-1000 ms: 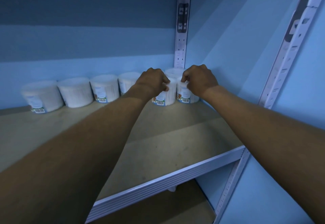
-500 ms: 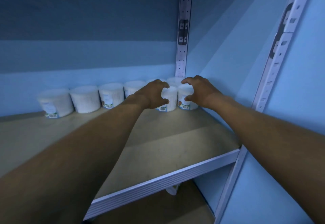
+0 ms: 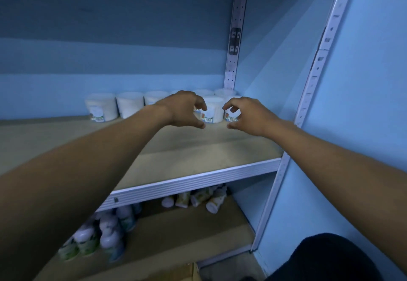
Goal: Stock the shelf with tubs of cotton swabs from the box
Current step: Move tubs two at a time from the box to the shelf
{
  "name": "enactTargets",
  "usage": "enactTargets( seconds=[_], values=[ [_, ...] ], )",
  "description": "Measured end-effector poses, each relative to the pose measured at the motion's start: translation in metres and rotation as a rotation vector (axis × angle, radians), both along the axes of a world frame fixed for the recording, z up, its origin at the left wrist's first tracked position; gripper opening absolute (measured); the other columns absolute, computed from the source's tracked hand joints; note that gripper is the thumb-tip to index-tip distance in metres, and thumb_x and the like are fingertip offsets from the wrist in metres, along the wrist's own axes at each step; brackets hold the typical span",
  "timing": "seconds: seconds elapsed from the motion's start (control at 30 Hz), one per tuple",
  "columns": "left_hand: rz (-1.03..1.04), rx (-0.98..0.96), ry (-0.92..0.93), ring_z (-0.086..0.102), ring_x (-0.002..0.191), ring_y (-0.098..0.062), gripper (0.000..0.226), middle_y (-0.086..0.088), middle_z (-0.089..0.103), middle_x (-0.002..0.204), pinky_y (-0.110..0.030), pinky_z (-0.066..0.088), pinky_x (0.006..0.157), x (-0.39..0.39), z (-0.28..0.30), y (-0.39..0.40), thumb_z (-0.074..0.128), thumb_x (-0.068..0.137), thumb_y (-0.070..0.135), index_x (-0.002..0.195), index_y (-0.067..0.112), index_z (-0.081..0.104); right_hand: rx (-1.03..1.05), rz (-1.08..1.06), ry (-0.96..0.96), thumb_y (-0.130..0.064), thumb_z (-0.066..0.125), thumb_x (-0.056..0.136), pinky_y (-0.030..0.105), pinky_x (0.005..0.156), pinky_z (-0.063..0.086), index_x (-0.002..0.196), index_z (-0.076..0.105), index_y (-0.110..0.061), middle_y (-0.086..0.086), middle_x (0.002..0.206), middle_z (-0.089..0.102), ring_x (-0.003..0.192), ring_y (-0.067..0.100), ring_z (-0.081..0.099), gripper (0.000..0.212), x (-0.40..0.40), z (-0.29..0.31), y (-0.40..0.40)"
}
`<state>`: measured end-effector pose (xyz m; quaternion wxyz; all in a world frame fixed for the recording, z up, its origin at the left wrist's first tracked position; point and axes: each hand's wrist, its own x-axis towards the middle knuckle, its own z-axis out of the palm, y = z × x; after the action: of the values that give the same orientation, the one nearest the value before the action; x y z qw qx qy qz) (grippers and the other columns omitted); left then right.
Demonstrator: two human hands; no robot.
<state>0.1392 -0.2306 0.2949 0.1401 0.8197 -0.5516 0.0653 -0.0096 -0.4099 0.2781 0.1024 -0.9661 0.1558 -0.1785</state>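
Single head view, close, facing forward-down into shelf (image 3: 198,146) corner.

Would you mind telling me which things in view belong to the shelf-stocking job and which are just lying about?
Part of the job:
- tubs of cotton swabs standing along the back of the shelf
- left hand and right hand, both empty in front of the tubs

Just lying about:
- bottles on the lower shelf, some tipped over
- cardboard corner at the bottom edge

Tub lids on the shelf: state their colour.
White, on every tub along the shelf; head view.
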Motion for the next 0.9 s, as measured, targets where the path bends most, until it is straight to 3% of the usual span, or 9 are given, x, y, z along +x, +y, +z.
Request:
enactTargets(
  seconds=[0.17, 0.33, 0.57, 0.7, 0.9],
  values=[
    [-0.030, -0.031, -0.038, 0.048, 0.080, -0.006, 0.048, 0.007, 0.059, 0.108, -0.022, 0.036, 0.076, -0.021, 0.001, 0.062, 0.080, 0.073, 0.046, 0.116, 0.028, 0.066, 0.085, 0.041, -0.079, -0.017, 0.079, 0.078, 0.032, 0.084, 0.051, 0.111, 0.066, -0.031, -0.004, 0.105, 0.065, 0.078, 0.006, 0.056, 0.038, -0.020, -0.017, 0.043],
    [-0.022, -0.032, 0.056, 0.050, 0.076, 0.018, 0.034, 0.012, 0.062, 0.093, -0.005, 0.036, 0.065, -0.041, -0.016, 0.131, 0.081, 0.072, 0.046, 0.100, 0.031, 0.069, 0.187, 0.155, -0.078, -0.019, 0.080, 0.078, 0.024, 0.070, 0.047, 0.101, 0.067, -0.031, -0.009, 0.093, 0.067, 0.063, -0.004, 0.054, 0.029, -0.035, -0.047, 0.096],
    [0.047, 0.225, 0.188, 0.062, 0.076, 0.002, 0.023, 0.018, 0.068, 0.078, -0.026, 0.051, 0.074, -0.060, -0.071, 0.219, 0.073, 0.071, 0.055, 0.084, 0.036, 0.070, 0.289, 0.351, 0.116, -0.029, 0.083, 0.079, 0.011, 0.066, 0.044, 0.095, 0.070, -0.031, -0.013, 0.083, 0.073, 0.074, -0.004, 0.063, 0.021, -0.037, -0.088, 0.167],
    [0.054, 0.315, 0.326, 0.064, 0.077, 0.006, 0.019, 0.021, 0.071, 0.083, -0.021, 0.051, 0.073, -0.061, -0.113, 0.259, 0.075, 0.075, 0.048, 0.088, 0.036, 0.071, 0.350, 0.423, 0.264, -0.031, 0.081, 0.082, 0.024, 0.069, 0.055, 0.099, 0.070, -0.032, -0.011, 0.086, 0.073, 0.072, 0.000, 0.066, 0.020, -0.028, -0.115, 0.202],
    [0.156, 0.411, 0.453, 0.059, 0.094, -0.002, 0.040, 0.016, 0.064, 0.115, -0.021, 0.043, 0.081, -0.051, -0.169, 0.296, 0.077, 0.079, 0.041, 0.116, 0.031, 0.066, 0.356, 0.476, 0.350, -0.030, 0.084, 0.080, 0.008, 0.064, 0.044, 0.102, 0.071, -0.028, -0.011, 0.087, 0.073, 0.076, -0.004, 0.065, 0.025, -0.008, -0.164, 0.246]
  ],
)
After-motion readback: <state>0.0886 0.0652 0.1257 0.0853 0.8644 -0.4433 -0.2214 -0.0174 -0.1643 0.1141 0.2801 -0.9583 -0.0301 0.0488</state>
